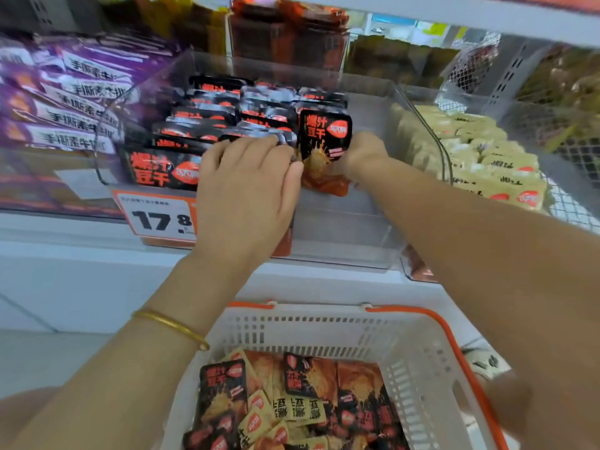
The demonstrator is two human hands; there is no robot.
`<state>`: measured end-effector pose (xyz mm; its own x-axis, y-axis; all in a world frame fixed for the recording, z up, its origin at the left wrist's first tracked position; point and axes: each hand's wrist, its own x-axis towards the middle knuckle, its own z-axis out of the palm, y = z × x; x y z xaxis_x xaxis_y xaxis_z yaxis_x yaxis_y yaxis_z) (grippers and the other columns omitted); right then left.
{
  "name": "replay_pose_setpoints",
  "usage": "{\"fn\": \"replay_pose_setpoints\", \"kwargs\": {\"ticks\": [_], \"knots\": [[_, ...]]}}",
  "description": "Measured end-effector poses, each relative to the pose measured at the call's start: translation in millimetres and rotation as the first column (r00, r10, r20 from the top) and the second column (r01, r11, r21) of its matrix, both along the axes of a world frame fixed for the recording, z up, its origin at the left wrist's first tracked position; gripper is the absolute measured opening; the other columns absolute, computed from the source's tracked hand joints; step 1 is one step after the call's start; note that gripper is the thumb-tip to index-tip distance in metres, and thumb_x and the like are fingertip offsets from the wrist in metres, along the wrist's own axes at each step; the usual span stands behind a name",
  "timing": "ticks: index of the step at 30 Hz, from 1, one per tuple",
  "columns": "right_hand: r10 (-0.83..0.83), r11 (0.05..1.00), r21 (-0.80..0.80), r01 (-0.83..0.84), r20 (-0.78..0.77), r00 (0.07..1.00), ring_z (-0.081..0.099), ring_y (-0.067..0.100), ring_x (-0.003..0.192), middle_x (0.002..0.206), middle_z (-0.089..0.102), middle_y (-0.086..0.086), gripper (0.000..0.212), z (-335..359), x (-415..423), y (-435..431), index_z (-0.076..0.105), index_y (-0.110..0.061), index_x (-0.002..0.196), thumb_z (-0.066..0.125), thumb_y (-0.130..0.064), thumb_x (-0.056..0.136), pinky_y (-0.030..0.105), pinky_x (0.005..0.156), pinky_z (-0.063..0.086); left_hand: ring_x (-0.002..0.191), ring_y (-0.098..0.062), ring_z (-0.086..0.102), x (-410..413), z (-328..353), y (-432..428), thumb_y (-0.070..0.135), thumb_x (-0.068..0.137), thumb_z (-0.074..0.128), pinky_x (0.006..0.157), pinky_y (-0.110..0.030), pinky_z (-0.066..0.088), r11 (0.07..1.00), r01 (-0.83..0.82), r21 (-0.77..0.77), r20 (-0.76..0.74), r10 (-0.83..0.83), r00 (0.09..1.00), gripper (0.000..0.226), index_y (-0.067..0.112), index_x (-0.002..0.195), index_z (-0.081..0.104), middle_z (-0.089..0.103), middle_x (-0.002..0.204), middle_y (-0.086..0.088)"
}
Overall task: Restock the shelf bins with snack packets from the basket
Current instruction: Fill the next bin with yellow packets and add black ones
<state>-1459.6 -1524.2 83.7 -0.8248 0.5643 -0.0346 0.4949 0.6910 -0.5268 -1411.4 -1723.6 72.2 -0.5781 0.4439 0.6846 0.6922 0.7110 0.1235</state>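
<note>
While you work with two hands inside the middle bin of three, your right hand grips one black snack packet upright at the right end of the stocked rows. Your left hand lies on those rows, fingers nearly straight, pressing and holding nothing. Purple packets fill the bin on its left and yellow packets the bin on its right. Below, one white basket holds mixed loose packets.

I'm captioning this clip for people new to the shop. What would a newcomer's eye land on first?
Mid-shelf, the right grip holds a black-and-red packet upright in the clear bin, with the left grip resting on the packed rows beside it. An orange price tag reading 17.8 hangs at the bin's front left. Below, a white basket with orange handles holds more black and yellow packets.
</note>
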Motion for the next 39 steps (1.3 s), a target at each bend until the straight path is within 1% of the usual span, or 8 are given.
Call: {"fn": "replay_pose_setpoints", "kwargs": {"ticks": [8,13,18,21,24,29,33,39], "knots": [[0.033,0.998,-0.054,-0.031,0.036,0.999,0.066,0.032,0.097,0.102,0.068,0.018,0.028,-15.7,-18.2,-6.1,0.06,-0.003,0.082,0.075,-0.027,0.081,0.043,0.087,0.054,0.108,-0.027,0.057,-1.9,-0.8,0.0,0.033,0.097,0.029,0.097,-0.04,0.031,0.999,-0.016,-0.031,0.006,0.017,1.0,0.041,0.015,0.108,0.064,0.065,0.115,-0.003],[0.06,0.984,-0.176,-0.042,0.1,0.993,0.068,0.031,0.079,0.095,0.066,0.016,0.023,5.9,4.1,-9.3,0.059,-0.006,0.087,0.073,-0.024,0.083,0.034,0.075,0.058,0.113,-0.027,0.055,-0.2,-1.8,-2.0,0.031,0.098,0.031,0.106,-0.044,0.028,1.0,-0.006,-0.026,0.002,0.006,1.0,0.04,0.012,0.111,0.063,0.063,0.118,-0.004],[0.162,0.986,0.083,-0.144,-0.286,0.944,0.067,0.034,0.081,0.076,0.057,0.013,0.033,43.2,80.3,-24.4,0.036,-0.016,0.068,0.063,-0.007,0.086,0.041,0.07,0.055,0.116,-0.027,0.051,29.6,2.0,-7.7,0.017,0.095,0.043,0.108,-0.046,0.027,0.987,0.139,0.079,-0.229,-0.117,0.966,0.029,0.007,0.109,0.066,0.061,0.124,-0.005],[0.222,0.942,-0.113,-0.318,-0.503,0.835,0.068,0.022,0.06,0.069,0.058,0.005,0.027,34.5,159.4,-48.7,0.044,-0.022,0.076,0.062,-0.004,0.086,0.035,0.058,0.054,0.105,-0.026,0.052,65.7,-8.4,-14.8,0.012,0.088,0.047,0.091,-0.04,0.032,0.969,0.242,0.042,-0.216,-0.228,0.95,0.025,0.01,0.101,0.069,0.065,0.116,-0.002],[0.304,0.853,-0.345,-0.39,-0.279,0.911,0.068,0.023,0.059,0.07,0.059,0.006,0.018,-25.9,193.0,-54.1,0.052,-0.018,0.081,0.063,-0.005,0.087,0.036,0.056,0.054,0.099,-0.025,0.053,84.6,-40.2,-15.9,0.016,0.081,0.048,0.083,-0.037,0.032,0.938,0.317,-0.14,0.048,-0.314,0.948,0.025,0.013,0.097,0.067,0.065,0.108,0.001],[0.457,0.889,-0.193,-0.415,0.419,0.784,0.053,0.017,0.084,0.095,0.059,0.007,0.009,-196.5,185.7,-39.3,0.055,-0.011,0.095,0.055,-0.018,0.09,0.024,0.064,0.04,0.092,-0.021,0.06,90.9,-100.5,-15.8,0.028,0.075,0.036,0.077,-0.035,0.044,0.82,0.295,-0.49,0.336,-0.135,0.932,0.037,0.019,0.088,0.07,0.068,0.096,0.003],[0.504,0.861,-0.222,-0.458,0.5,0.705,0.058,0.031,0.103,0.112,0.058,0.016,0.027,-289.9,186.4,-49.3,0.05,-0.004,0.113,0.055,-0.016,0.09,0.036,0.078,0.048,0.086,-0.027,0.065,84.3,-122.0,-17.8,0.024,0.075,0.042,0.071,-0.039,0.052,0.764,0.326,-0.556,0.466,-0.038,0.884,0.029,0.016,0.074,0.07,0.07,0.081,0.0],[0.466,0.87,-0.163,-0.465,0.581,0.668,0.025,0.035,0.138,0.155,0.014,0.014,0.085,-350.9,190.2,-68.3,0.009,-0.01,0.151,0.059,-0.04,0.09,0.047,0.106,0.036,0.089,-0.026,0.06,75.1,-130.2,-20.6,0.026,0.082,0.038,0.076,-0.04,0.05,0.785,0.262,-0.562,0.521,0.089,0.849,0.031,0.016,0.081,0.067,0.068,0.086,0.001]]}}
